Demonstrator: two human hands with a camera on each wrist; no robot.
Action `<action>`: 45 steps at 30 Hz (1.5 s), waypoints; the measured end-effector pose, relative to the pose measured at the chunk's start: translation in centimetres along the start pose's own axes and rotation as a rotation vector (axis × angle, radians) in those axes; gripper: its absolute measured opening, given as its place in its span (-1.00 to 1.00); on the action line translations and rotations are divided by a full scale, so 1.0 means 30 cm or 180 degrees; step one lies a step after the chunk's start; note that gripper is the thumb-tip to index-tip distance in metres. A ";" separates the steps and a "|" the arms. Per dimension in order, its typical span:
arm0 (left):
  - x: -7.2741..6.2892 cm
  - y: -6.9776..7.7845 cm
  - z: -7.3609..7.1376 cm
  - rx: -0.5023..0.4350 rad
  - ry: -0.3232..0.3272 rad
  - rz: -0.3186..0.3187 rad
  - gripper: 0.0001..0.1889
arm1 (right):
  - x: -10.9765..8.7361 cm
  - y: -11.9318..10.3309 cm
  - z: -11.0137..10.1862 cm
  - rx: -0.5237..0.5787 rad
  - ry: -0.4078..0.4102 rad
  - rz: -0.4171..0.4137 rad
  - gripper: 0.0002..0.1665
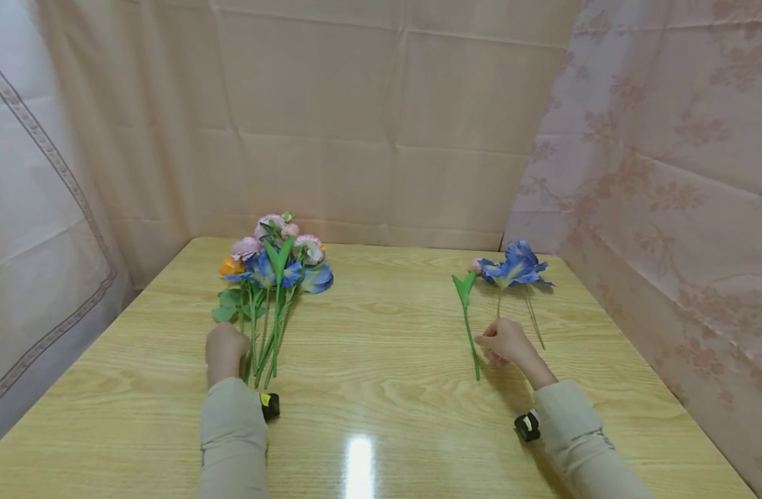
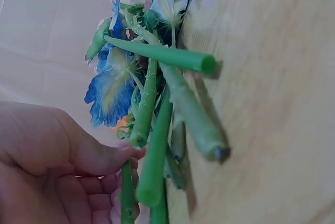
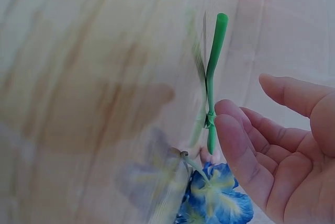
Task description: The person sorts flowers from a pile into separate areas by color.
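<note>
My left hand [image 1: 225, 350] is at the left side of a spread of artificial flowers, among them blue flowers [image 2: 111, 88] and pink ones [image 1: 246, 247]. Its thumb and fingers pinch one green stem [image 2: 127, 195]; the other stems lie beside it, their cut ends toward me. On the right, my right hand [image 1: 508, 344] hovers low over the table, thumb apart from loosely bent fingers, holding nothing. Near those fingers lies a green-leaved stem [image 3: 212, 82] with a pink bud [image 1: 476, 265] behind its leaves. Just beyond is a large blue flower [image 1: 512, 265] on thin stems.
The wooden table [image 1: 381, 333] separates the two flower groups. A beige curtain [image 1: 368, 125] hangs behind its far edge, with a patterned cloth [image 1: 680, 173] on the right and a white cloth [image 1: 38, 229] on the left. Small black devices sit at both wrists.
</note>
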State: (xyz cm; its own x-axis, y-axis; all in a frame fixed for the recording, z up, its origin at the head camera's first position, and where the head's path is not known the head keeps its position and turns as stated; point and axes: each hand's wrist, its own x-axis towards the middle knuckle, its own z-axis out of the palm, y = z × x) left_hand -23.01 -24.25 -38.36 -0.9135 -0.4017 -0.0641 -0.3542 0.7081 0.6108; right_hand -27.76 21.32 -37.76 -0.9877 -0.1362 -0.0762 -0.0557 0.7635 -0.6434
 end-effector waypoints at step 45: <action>-0.090 0.210 -0.024 -0.0544 0.1259 0.0674 -0.67 | -0.021 -0.057 0.043 0.0157 -0.0050 -0.0074 -0.78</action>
State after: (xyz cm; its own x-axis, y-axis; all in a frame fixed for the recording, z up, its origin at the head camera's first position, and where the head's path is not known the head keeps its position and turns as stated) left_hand -22.64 -19.13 -33.76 -0.8041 -0.4725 0.3608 -0.1003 0.7060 0.7011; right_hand -26.86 19.28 -37.59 -0.9838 -0.1637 -0.0725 -0.0709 0.7280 -0.6819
